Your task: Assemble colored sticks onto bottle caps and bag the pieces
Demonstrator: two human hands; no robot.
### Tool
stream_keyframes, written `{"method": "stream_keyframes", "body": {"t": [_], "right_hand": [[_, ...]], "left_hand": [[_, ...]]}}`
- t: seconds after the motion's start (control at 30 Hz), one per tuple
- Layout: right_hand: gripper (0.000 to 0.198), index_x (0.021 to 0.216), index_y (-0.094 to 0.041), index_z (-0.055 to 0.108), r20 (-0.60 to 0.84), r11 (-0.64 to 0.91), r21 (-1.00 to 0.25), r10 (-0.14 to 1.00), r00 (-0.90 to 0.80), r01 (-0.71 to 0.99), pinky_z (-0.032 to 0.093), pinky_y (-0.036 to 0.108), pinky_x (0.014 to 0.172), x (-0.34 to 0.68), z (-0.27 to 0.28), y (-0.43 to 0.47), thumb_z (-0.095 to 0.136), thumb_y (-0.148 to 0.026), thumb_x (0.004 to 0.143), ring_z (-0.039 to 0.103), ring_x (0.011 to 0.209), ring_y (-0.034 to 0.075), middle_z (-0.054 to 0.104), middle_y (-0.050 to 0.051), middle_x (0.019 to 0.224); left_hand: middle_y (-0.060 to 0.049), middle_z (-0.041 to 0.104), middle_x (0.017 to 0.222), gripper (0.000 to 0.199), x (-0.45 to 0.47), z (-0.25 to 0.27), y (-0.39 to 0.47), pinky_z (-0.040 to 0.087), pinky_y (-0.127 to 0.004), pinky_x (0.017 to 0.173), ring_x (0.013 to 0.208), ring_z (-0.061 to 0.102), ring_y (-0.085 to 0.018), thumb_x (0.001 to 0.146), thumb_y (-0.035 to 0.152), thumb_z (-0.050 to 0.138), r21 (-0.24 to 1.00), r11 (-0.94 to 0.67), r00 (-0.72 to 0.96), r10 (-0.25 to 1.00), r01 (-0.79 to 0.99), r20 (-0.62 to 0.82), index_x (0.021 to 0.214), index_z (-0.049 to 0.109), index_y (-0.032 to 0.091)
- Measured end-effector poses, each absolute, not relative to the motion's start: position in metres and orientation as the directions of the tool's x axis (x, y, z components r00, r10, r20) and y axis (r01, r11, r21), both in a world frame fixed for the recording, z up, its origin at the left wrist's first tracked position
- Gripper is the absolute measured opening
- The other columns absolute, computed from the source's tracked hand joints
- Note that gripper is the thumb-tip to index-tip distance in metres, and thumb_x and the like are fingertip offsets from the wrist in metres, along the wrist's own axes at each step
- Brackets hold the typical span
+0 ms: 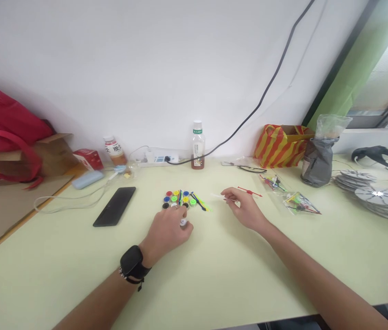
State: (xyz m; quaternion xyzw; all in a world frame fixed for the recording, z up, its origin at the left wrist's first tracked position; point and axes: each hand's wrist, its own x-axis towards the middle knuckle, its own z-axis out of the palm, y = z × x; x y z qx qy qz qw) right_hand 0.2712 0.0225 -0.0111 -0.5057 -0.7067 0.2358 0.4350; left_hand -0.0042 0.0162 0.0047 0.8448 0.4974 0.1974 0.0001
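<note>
My left hand (168, 227) is closed over the table, a small white disc (183, 222) between its thumb and fingers. Just beyond it lie several small round discs, among them a red disc (169, 194), a yellow disc (185, 200) and a green disc (193, 202). Thin plastic sticks, including a dark blue stick (198, 201), lie beside these discs. To the right, my right hand (243, 208) pinches a thin white stick (218, 196) pointing left. A red stick with widened ends (250, 191) rests just behind that hand.
Clear bags of coloured parts (300, 204) lie at right, near stacked grey discs (381, 195). A black phone (114, 206) is at left. Along the wall stand a drink bottle (198, 149), a power strip (162, 158) and a striped bag (278, 146). Glasses (252, 169) lie there too.
</note>
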Motion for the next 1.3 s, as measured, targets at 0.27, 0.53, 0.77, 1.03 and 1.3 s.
{"method": "stream_keyframes", "body": {"t": [0.27, 0.53, 0.77, 1.03, 1.3], "right_hand": [[0.024, 0.091, -0.020, 0.064, 0.285, 0.310, -0.896, 0.951, -0.123, 0.318, 0.057, 0.034, 0.078, 0.264, -0.006, 0.018, 0.065, -0.044, 0.093, 0.070, 0.085, 0.019, 0.064, 0.008, 0.105], [0.028, 0.092, -0.019, 0.062, 0.198, 0.285, -0.931, 0.919, -0.340, 0.229, 0.039, 0.025, 0.061, 0.250, 0.020, -0.004, 0.059, -0.047, 0.098, 0.050, 0.070, 0.013, 0.058, -0.001, 0.081], [0.025, 0.097, -0.020, 0.065, 0.185, 0.306, -0.918, 0.892, -0.413, 0.251, 0.044, 0.027, 0.068, 0.238, 0.013, -0.011, 0.056, -0.043, 0.100, 0.056, 0.078, 0.016, 0.066, 0.003, 0.090], [0.024, 0.099, -0.022, 0.065, 0.225, 0.356, -0.882, 0.894, -0.387, 0.310, 0.042, 0.026, 0.061, 0.237, 0.008, -0.011, 0.054, -0.043, 0.100, 0.053, 0.071, 0.016, 0.063, 0.001, 0.083], [0.021, 0.101, -0.022, 0.063, 0.216, 0.334, -0.897, 0.903, -0.373, 0.289, 0.037, 0.026, 0.058, 0.240, 0.011, -0.011, 0.058, -0.043, 0.098, 0.042, 0.062, 0.013, 0.043, -0.005, 0.069]], "left_hand": [[-0.006, 0.064, 0.094, 0.016, 0.014, -0.009, 0.011, 0.056, -0.030, 0.067, 0.073, 0.065, -0.017, 0.093, 0.033, 0.064, 0.762, -0.470, 0.446, 0.854, 0.445, 0.267, 0.097, 0.071, 0.019], [-0.003, 0.071, 0.083, 0.031, 0.018, -0.019, 0.015, 0.056, -0.025, 0.066, 0.074, 0.068, -0.016, 0.077, 0.038, 0.085, 0.973, -0.189, 0.404, 0.907, 0.135, 0.120, 0.090, 0.068, 0.016], [-0.009, 0.076, 0.101, 0.033, 0.019, -0.014, 0.013, 0.061, -0.035, 0.088, 0.091, 0.073, -0.022, 0.075, 0.034, 0.087, 0.972, -0.228, 0.433, 0.883, 0.059, 0.181, 0.099, 0.072, 0.017], [-0.010, 0.077, 0.106, 0.026, 0.021, -0.010, 0.010, 0.061, -0.039, 0.093, 0.100, 0.073, -0.025, 0.086, 0.035, 0.079, 0.970, -0.244, 0.444, 0.869, 0.003, 0.218, 0.104, 0.076, 0.018], [-0.011, 0.076, 0.106, 0.022, 0.017, -0.011, 0.014, 0.060, -0.043, 0.094, 0.102, 0.071, -0.025, 0.085, 0.032, 0.080, 0.908, -0.415, 0.406, 0.840, 0.054, 0.360, 0.104, 0.080, 0.020]]}}
